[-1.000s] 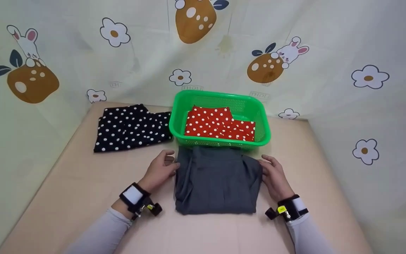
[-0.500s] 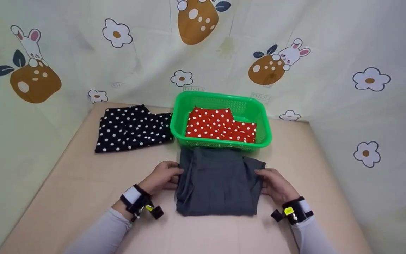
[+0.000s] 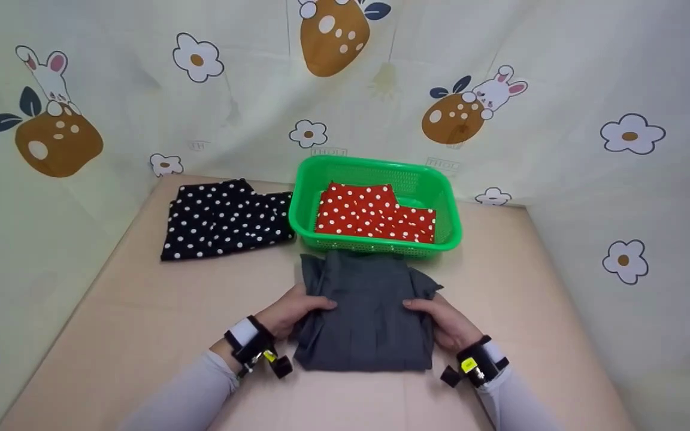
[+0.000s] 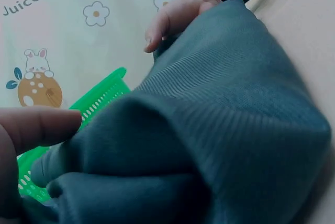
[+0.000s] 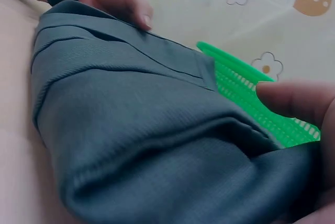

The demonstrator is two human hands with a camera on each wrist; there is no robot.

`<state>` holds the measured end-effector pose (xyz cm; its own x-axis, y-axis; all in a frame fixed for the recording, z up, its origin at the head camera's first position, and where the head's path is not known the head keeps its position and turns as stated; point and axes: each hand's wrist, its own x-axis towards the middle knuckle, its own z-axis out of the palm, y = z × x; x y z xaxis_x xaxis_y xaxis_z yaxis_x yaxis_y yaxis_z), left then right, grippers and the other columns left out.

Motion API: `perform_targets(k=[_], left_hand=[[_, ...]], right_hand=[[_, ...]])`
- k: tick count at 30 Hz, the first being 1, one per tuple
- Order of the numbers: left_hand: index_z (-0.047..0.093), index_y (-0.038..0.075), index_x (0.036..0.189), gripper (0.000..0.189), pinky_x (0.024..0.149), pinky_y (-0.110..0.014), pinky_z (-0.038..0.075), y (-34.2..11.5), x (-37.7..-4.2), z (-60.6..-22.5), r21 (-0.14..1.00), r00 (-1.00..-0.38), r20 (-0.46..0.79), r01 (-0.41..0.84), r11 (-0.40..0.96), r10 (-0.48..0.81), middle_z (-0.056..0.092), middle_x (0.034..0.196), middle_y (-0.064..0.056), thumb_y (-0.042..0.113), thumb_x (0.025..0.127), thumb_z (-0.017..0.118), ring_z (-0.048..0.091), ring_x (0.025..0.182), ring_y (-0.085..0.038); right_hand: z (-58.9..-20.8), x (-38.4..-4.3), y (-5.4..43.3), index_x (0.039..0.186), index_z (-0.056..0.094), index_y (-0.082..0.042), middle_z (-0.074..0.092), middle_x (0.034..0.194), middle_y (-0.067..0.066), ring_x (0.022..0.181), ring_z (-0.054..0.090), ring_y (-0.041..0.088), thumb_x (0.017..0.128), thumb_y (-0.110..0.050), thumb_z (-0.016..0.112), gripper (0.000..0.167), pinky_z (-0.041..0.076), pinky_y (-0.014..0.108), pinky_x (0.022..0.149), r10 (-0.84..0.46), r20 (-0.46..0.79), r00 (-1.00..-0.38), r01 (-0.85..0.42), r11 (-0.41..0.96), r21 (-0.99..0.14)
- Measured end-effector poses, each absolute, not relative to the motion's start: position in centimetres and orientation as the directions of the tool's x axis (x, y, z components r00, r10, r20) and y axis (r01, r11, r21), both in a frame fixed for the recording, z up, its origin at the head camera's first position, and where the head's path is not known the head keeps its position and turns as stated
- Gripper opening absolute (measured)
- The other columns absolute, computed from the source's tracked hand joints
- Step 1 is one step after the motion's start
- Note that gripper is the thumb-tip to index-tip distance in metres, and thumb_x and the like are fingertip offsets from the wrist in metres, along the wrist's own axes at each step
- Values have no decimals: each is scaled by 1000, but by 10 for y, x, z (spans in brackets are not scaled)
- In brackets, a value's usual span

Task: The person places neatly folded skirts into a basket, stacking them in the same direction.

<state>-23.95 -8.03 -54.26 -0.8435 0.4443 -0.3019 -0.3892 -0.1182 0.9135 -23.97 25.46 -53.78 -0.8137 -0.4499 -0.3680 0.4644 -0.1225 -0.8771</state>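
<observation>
A folded dark grey garment (image 3: 369, 335) lies in front of the green basket, its upper corners sticking out to the sides. My left hand (image 3: 288, 311) grips its left side, thumb on top and fingers hidden underneath. On the opposite side my right hand (image 3: 450, 320) holds it the same way, its thumb pointing inward over the cloth. Thick layered folds of the grey garment (image 5: 131, 109) show in the right wrist view. In the left wrist view the cloth (image 4: 235, 93) bulges up between the two hands.
Behind the garment stands a green plastic basket (image 3: 450, 221) holding a folded red polka-dot cloth (image 3: 357, 209). A folded black polka-dot cloth (image 3: 225, 218) lies left of the basket on the beige tabletop (image 3: 159, 335). A printed curtain (image 3: 249, 90) encloses the back and sides.
Both hands have come from the garment's side edges inward and now grip it, thumbs over the top. The garment has been drawn slightly narrower. Basket and dotted cloths stay put.
</observation>
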Motion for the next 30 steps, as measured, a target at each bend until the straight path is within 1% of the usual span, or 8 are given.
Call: perform_targets(k=[2, 6, 9, 15, 26, 30], left_hand=[[53, -4, 138, 58, 92, -32, 63, -76, -243, -545, 909, -837, -307, -399, -121, 452, 77, 117, -11, 10, 87, 77, 77, 102, -20], [50, -2, 142, 61, 94, -33, 63, -67, -251, -545, 907, -828, -293, -400, -136, 478, 73, 126, -14, 5, 87, 77, 75, 108, -21], [48, -2, 143, 63, 96, -33, 62, -64, -251, -545, 910, -825, -280, -391, -139, 490, 70, 131, -15, 1, 86, 75, 74, 111, -22], [46, -4, 141, 63, 95, -33, 63, -67, -248, -551, 926, -840, -260, -356, -124, 476, 69, 129, -16, -1, 86, 76, 74, 110, -22], [48, -5, 140, 60, 94, -31, 62, -69, -248, -551, 950, -843, -243, -307, -59, 480, 71, 128, -16, 2, 87, 77, 74, 108, -20], [47, -6, 140, 59, 94, -32, 63, -68, -249, -551, 941, -831, -235, -324, -97, 504, 70, 129, -17, -1, 88, 74, 74, 109, -21]], right_hand=[[-539, -241, 248, 152, 36, -4, 70, 135, 6, 121, 71, 20, 100, -11, 67, 61, 58, 35, 106, -449, -361, -817, 457, -123, -881], [-538, -248, 243, 148, 37, -4, 70, 133, 7, 119, 71, 20, 96, -4, 69, 61, 60, 35, 103, -440, -363, -821, 451, -112, -885], [-539, -250, 241, 150, 33, -4, 68, 135, 7, 120, 71, 21, 94, 0, 70, 67, 60, 36, 103, -425, -359, -831, 442, -112, -890], [-545, -245, 237, 156, 26, -5, 67, 137, 8, 117, 72, 22, 91, 2, 72, 80, 62, 37, 101, -387, -326, -863, 392, -103, -914], [-548, -246, 240, 160, 24, -4, 64, 141, 9, 120, 71, 20, 93, -1, 72, 83, 61, 36, 102, -402, -298, -866, 351, -62, -934], [-548, -245, 242, 159, 25, -3, 67, 138, 9, 117, 72, 20, 93, -1, 72, 81, 62, 36, 100, -397, -300, -867, 349, -57, -935]])
